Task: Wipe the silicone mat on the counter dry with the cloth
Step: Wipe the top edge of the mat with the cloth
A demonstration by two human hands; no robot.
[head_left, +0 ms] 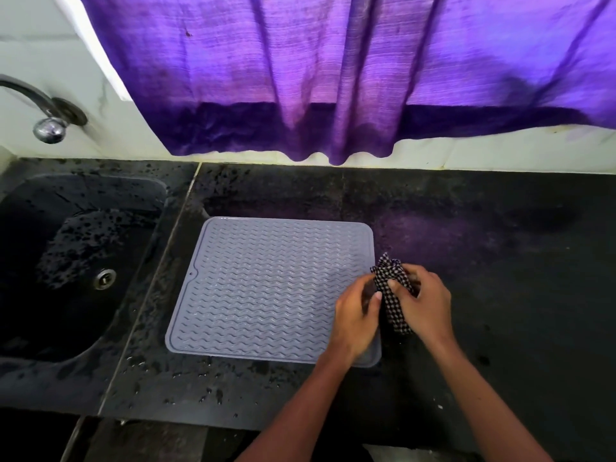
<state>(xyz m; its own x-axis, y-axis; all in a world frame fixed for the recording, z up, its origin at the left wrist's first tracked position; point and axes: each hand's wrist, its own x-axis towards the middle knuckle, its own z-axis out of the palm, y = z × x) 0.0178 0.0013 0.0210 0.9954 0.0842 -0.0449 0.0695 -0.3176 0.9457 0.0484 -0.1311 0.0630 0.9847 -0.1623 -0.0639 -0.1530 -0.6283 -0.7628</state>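
Your left hand (358, 315) and right hand (423, 305) both grip the bunched checked cloth (395, 306), fingers curled round it, right of the frame's centre. The mat (266, 288) lies flat on the table (500, 295) at mid-frame, its right edge under your hands. You appear to be readying the cloth; next, press it onto the mat and sweep across.

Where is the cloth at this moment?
In the head view, the checked cloth is bunched between the left hand and the right hand, at the grey mat's right edge on the counter.
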